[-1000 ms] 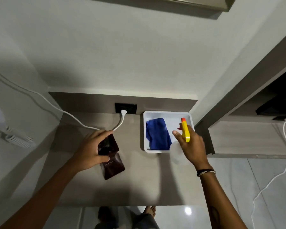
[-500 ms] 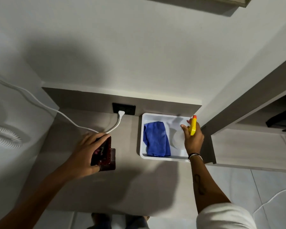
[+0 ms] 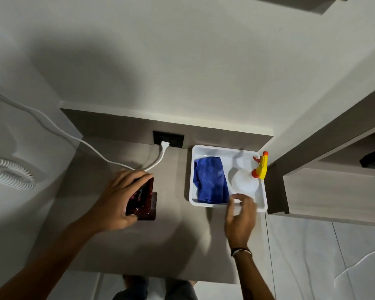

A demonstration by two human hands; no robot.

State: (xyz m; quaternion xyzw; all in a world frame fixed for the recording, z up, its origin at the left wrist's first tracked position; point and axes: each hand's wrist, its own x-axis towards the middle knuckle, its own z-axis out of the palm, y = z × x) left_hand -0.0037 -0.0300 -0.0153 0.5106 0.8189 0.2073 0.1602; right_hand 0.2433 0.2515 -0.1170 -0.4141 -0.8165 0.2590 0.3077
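Note:
My left hand (image 3: 117, 198) grips a dark red phone (image 3: 142, 197) just above a dark wallet (image 3: 151, 210) lying on the grey shelf (image 3: 121, 245). A white tray (image 3: 212, 151) stands at the shelf's back right. Inside it lie a folded blue cloth (image 3: 210, 179) on the left and a white spray bottle (image 3: 245, 181) with a yellow and orange trigger head (image 3: 261, 166) on the right. My right hand (image 3: 239, 217) hovers at the tray's near rim, blurred, fingers loose, holding nothing.
A white cable (image 3: 95, 152) runs from the left wall to a plug in the black socket (image 3: 168, 139) behind the shelf. A coiled white cord (image 3: 11, 172) hangs at far left. A wooden cabinet edge (image 3: 277, 189) stands right of the tray, tiled floor (image 3: 323, 256) below.
My right hand has let go of the spray bottle, which now lies in the tray, and has drawn back toward me. My left hand still holds the phone over the wallet.

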